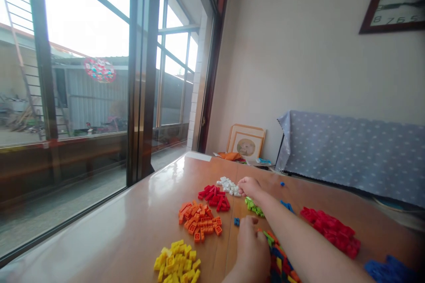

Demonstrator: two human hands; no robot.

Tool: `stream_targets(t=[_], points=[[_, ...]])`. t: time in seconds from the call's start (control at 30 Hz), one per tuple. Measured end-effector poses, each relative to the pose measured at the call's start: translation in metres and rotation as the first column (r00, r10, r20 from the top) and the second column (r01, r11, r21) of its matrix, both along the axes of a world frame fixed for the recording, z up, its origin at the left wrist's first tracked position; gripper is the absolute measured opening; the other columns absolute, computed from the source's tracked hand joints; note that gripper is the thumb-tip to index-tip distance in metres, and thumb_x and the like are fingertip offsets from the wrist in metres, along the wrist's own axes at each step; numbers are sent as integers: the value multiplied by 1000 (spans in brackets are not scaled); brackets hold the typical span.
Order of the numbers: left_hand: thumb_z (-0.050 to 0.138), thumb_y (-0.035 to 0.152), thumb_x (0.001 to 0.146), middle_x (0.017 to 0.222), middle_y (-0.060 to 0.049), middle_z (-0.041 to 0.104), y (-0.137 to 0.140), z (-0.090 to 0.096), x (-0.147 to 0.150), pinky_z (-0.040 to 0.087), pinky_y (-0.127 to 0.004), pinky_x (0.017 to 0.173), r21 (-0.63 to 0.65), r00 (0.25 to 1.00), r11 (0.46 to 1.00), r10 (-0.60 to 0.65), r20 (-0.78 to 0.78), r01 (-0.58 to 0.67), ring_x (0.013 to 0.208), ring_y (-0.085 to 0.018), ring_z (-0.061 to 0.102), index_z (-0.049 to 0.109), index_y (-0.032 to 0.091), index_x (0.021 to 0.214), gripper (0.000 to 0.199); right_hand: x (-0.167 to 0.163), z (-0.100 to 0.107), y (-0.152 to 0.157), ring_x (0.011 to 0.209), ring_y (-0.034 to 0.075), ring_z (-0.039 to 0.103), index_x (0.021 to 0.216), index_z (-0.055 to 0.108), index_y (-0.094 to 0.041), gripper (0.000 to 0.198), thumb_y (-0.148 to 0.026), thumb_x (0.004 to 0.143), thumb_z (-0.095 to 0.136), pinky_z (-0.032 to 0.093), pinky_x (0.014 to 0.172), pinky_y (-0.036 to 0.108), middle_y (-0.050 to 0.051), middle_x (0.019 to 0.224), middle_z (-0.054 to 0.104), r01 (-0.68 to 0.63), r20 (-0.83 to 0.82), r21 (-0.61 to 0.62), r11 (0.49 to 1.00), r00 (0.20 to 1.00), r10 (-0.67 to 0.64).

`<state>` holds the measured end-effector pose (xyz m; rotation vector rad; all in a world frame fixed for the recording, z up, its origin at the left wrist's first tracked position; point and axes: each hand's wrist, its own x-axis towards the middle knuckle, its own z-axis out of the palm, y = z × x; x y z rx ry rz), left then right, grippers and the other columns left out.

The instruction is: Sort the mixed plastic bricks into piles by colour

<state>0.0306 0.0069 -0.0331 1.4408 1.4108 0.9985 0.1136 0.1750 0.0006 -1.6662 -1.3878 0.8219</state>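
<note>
My right hand (pixel 249 188) reaches across to the right edge of the pile of white toy bricks (pixel 228 185). Its fingers are pinched together, and what is between them is too small to make out. Under that forearm lie lime green bricks (pixel 254 208). Closer to me, my left hand (pixel 251 245) is curled beside the heap of mixed-colour bricks (pixel 282 261), partly hidden by my right arm. Its fingertips face away and whatever they hold is hidden. A small dark blue brick (pixel 236 221) lies just left of its fingers.
Sorted piles of red bricks (pixel 215 197), orange bricks (pixel 199 220) and yellow bricks (pixel 177 263) lie on the wooden table (pixel 133 234). At right are larger red bricks (pixel 330 230) and blue bricks (pixel 388 269). A glass window (pixel 89 75) borders the left.
</note>
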Motion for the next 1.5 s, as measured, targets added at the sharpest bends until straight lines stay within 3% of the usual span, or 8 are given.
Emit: stream_targets(t=[0.2,0.4,0.57,0.77,0.93,1.07,1.23,1.5], points=[[49,9,78,119,-10,66,3,-10,3,42,-28,96,31,998,999,18,55,-20,111,-22,58,62,16,113,38,-6,-7,21,57,14,63,71,61,-19,3,-22,71,62,50,55,21,2,61,68,23,-40,-20,1000,999,-24],[49,9,79,118,-10,65,-1,-8,1,42,-27,95,47,999,998,-31,13,30,109,-20,59,61,17,114,38,7,-9,8,63,13,66,81,61,-18,7,-19,75,57,51,56,20,3,70,68,13,-131,26,1000,991,-9],[49,10,80,121,-11,65,-1,-8,0,42,-28,96,69,999,997,-46,-3,46,112,-22,59,62,16,116,39,23,-2,-40,62,11,65,88,62,-17,11,-24,81,56,48,52,18,4,75,68,-12,-183,64,998,983,24],[47,11,81,121,-14,67,3,-7,0,44,-29,95,109,999,994,-34,39,30,112,-23,61,64,13,114,37,56,18,-140,69,12,66,97,66,-17,22,-34,83,66,48,55,20,5,83,71,-45,-263,89,995,962,67],[48,14,82,121,-16,68,10,-11,2,45,-33,100,165,998,985,-52,43,45,114,-25,62,65,13,111,33,107,30,-221,70,13,65,101,67,-18,29,-42,84,67,46,55,21,5,87,71,129,-318,95,987,944,-92],[54,16,79,119,-16,70,15,-15,2,46,-36,101,154,986,984,-105,130,85,115,-27,64,66,16,109,32,150,24,-268,66,11,61,103,67,-18,34,-45,82,70,42,53,20,4,85,69,275,-383,95,957,897,-220],[57,22,79,115,-14,72,8,-2,-1,48,-38,97,118,958,990,-112,265,83,111,-27,65,69,17,108,32,177,15,-292,55,10,53,98,67,-17,35,-46,78,68,35,49,21,1,72,64,343,-336,71,937,892,-301],[51,65,89,117,-15,72,-4,17,-5,50,-43,95,23,927,996,-91,364,89,115,-32,63,71,19,105,53,184,-2,-289,59,12,54,88,65,-17,19,-32,80,57,38,53,22,-2,67,60,118,28,-39,992,993,-117]])
